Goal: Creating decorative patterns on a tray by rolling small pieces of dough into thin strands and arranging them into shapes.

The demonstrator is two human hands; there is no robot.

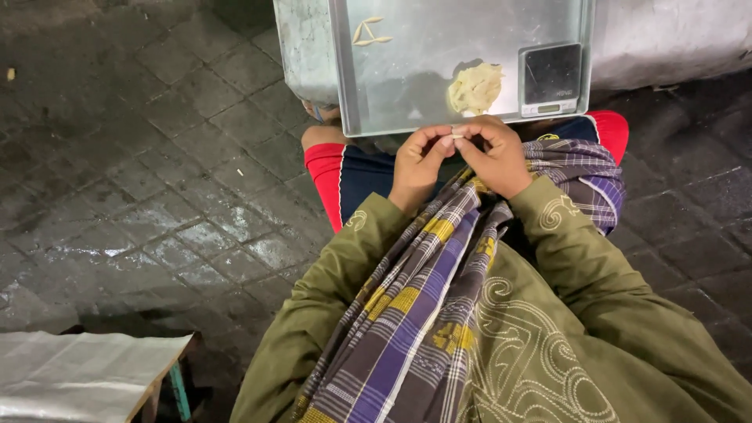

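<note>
Here, a small piece of dough (456,135) is pinched between the fingertips of the left hand (417,160) and right hand (495,154), both closed on it, just at the near edge of a metal tray (407,70). On the tray are seen a dough lump (474,88), a small digital scale (551,78) beside it, and three shaped dough strips (368,32) well apart.

Tray (352,78) top cut off; dough bit (457,135) between fingers (439,141) barely visible.

Head camera looking steeply down, close over the lap

It is facing forward and downward, taking in a metal tray (407,78) at 12 o'clock and wet paving (141,180) stretching toward 9 o'clock.
</note>
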